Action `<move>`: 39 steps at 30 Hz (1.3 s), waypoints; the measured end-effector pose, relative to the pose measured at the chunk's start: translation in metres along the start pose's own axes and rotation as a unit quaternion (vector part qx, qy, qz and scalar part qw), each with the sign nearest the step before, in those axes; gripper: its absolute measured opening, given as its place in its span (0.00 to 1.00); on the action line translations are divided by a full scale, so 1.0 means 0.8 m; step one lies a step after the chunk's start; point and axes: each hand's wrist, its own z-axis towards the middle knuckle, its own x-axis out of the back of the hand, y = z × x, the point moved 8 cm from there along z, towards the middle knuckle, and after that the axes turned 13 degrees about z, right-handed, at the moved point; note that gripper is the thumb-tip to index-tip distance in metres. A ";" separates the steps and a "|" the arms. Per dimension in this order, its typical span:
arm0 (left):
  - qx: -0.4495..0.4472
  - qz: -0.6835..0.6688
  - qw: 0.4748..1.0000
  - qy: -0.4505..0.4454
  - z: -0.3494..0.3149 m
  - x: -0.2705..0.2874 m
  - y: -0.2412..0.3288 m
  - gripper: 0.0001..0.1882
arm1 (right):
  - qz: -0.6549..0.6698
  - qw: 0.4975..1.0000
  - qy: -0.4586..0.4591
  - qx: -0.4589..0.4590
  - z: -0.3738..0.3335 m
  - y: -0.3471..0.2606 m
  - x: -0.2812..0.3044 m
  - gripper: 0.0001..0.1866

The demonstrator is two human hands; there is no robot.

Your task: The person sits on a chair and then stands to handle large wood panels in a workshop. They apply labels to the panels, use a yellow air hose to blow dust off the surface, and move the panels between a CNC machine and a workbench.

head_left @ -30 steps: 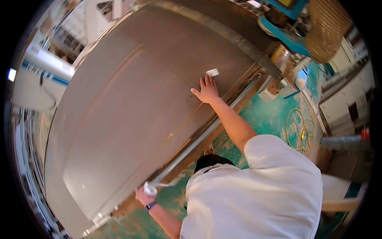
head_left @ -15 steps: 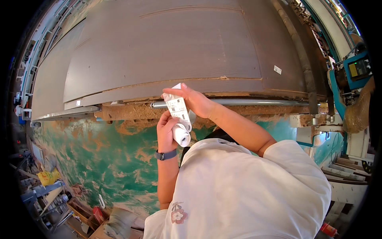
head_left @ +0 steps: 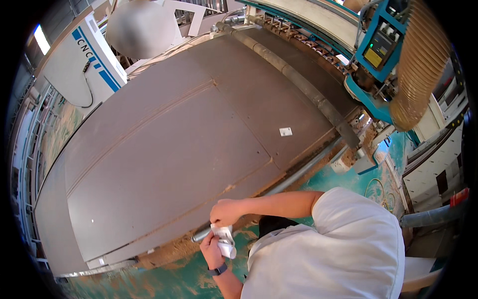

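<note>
A white paper label roll (head_left: 227, 250) is held in the left hand (head_left: 213, 253), low and near, just off the near edge of a broad brown flat panel (head_left: 164, 159). The roll is gripped from its left side, with the thumb laid against the paper. From it a short strip of white printed labels (head_left: 222, 232) is led upward to the right hand (head_left: 226, 212), whose fingers are curled narrow at the strip's upper end; whether the paper is pinched there cannot be told, as the fingertips are hidden. A dark wristband (head_left: 217, 269) is worn on the left wrist.

On the panel, a small white rectangular label (head_left: 285, 131) is laid flat toward the right, well apart from both hands. Farther right, the panel is crossed by a long grey-brown round bar (head_left: 298, 79). A blue machine head (head_left: 381, 42) is seen at the far right, beside a ribbed brown translucent hose (head_left: 418, 65). The green floor (head_left: 172, 278) is streaked with brown dust.
</note>
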 end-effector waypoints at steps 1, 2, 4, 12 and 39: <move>-0.005 0.014 1.000 -0.010 0.011 -0.008 0.009 0.11 | 0.033 0.999 0.036 -0.007 0.005 0.028 0.032 0.13; -0.010 0.027 0.999 -0.017 0.023 -0.015 0.014 0.12 | 0.107 0.992 0.059 -0.043 0.008 0.058 0.072 0.14; 0.056 -0.012 0.995 0.084 0.037 -0.004 -0.017 0.11 | 0.269 0.942 0.156 -0.123 0.008 0.137 0.158 0.16; 0.132 -0.131 0.924 0.333 0.046 -0.048 -0.055 0.32 | 0.302 0.788 0.529 -0.089 -0.008 0.428 0.564 0.13; 0.091 -0.235 0.938 0.239 0.002 -0.093 -0.090 0.35 | 0.210 0.951 0.186 -0.132 -0.059 0.235 0.325 0.16</move>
